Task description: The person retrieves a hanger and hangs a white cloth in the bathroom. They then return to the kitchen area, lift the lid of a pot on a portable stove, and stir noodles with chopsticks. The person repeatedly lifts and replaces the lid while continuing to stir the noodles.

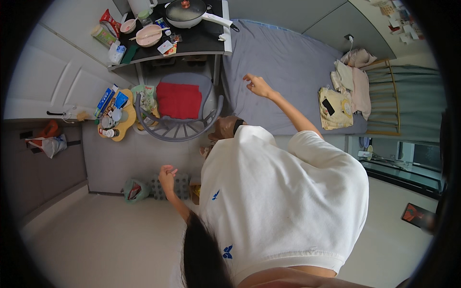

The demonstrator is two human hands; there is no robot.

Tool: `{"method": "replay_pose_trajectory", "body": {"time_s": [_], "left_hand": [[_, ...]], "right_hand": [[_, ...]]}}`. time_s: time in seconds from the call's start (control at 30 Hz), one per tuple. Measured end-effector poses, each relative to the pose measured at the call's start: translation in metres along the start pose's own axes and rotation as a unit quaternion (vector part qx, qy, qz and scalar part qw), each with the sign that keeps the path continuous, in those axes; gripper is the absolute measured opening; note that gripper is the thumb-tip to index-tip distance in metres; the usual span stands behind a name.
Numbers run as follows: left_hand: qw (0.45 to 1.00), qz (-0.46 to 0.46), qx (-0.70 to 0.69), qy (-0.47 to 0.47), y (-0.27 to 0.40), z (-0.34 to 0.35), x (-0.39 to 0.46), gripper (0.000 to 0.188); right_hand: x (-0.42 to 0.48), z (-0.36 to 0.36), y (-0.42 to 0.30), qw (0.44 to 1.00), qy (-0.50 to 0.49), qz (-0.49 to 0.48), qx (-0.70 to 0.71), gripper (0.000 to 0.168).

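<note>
On the left, my left hand hangs with fingers loosely curled and nothing in it, above the floor near a grey dotted mat and a green plastic bag. My right hand reaches out over the grey bed sheet, fingers partly bent and apart, holding nothing. Whether it touches the sheet cannot be told. Between the hands stands a grey chair with a red cushion. Folded yellow fabric lies on the bed with a black phone on top.
A dark desk holds a lidded electric pan, a pink bowl with chopsticks and packets. Left of the chair, a yellow side table carries boxes and jars. A metal headboard stands at the bed's right end.
</note>
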State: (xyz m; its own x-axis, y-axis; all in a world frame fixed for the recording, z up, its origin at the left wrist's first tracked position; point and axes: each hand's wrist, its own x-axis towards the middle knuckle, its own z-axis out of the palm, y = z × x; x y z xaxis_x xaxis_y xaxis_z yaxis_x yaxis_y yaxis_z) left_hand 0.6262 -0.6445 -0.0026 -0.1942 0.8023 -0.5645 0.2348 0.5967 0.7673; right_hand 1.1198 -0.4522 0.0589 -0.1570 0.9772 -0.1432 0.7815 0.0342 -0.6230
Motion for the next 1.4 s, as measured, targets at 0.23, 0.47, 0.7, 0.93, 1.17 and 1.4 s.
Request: {"method": "replay_pose_trajectory", "body": {"time_s": [0.23,0.47,0.7,0.93,1.17,1.4], "left_hand": [[0.996,-0.011,0.076,0.039,0.042,0.047,0.062,0.028],[0.972,-0.038,0.227,-0.035,0.036,0.114,0.098,0.034],[0.978,-0.139,0.155,-0.018,0.06,0.155,0.095,0.033],[0.972,-0.16,0.174,0.012,0.062,0.174,0.101,0.029],[0.979,-0.124,0.145,0.068,0.046,0.195,0.097,0.026],[0.98,-0.09,0.143,0.103,0.101,0.202,0.095,0.026]], "right_hand": [[0.188,-0.027,0.109,0.992,0.041,-0.038,-0.116,0.035],[0.358,-0.039,0.139,0.961,0.067,0.069,-0.259,0.063],[0.416,-0.045,0.165,0.958,-0.029,0.029,-0.284,0.051],[0.459,-0.072,0.14,0.957,0.002,0.057,-0.285,0.054],[0.591,-0.042,0.038,0.952,0.136,-0.201,-0.185,0.058],[0.635,-0.044,0.008,0.962,-0.089,-0.152,-0.207,0.037]]}}
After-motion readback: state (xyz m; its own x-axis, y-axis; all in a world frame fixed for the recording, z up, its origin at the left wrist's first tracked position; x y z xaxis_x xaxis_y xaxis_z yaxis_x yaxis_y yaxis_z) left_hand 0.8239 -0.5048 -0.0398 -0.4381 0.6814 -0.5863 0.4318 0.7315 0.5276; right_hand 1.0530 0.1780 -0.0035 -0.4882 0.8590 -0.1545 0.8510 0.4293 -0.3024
